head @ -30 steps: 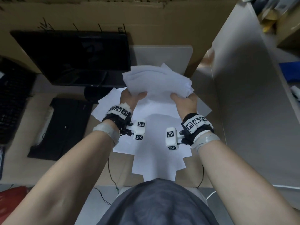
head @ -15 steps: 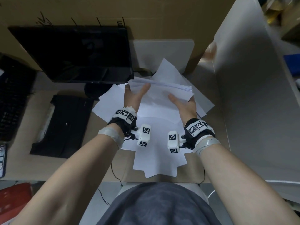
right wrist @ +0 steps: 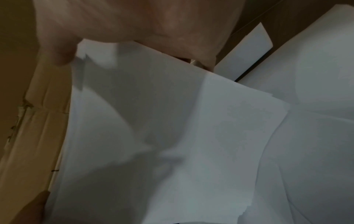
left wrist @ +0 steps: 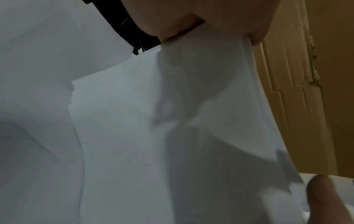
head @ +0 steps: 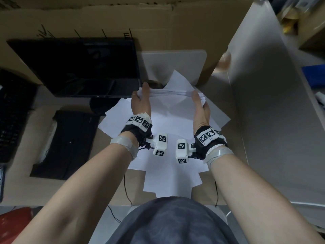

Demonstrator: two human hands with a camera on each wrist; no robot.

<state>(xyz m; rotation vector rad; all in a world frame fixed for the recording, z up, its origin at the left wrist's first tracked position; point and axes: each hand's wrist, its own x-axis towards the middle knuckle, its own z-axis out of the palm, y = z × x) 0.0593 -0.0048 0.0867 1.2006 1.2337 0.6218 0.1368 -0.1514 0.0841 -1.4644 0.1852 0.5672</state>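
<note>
A stack of white paper (head: 168,101) stands on its long edge, upright, over loose white sheets (head: 168,136) fanned out on the desk. My left hand (head: 140,101) grips the stack's left end, fingers reaching up behind it. My right hand (head: 200,106) grips the right end the same way. In the left wrist view the stack (left wrist: 172,121) runs out from under my palm toward the other hand's fingertip (left wrist: 325,197). The right wrist view shows the stack (right wrist: 153,121) held under my right hand (right wrist: 134,22), with loose sheets to its right.
A dark monitor (head: 75,67) stands at the back left, with a black keyboard (head: 10,111) and a black device (head: 66,143) left of the sheets. Cardboard (head: 105,20) lines the back. A grey partition (head: 263,94) closes off the right. A white board (head: 172,64) leans behind the stack.
The stack, bunched and tilted toward me before, now stands upright on its edge. Both hands have slid forward and apart to its two ends.
</note>
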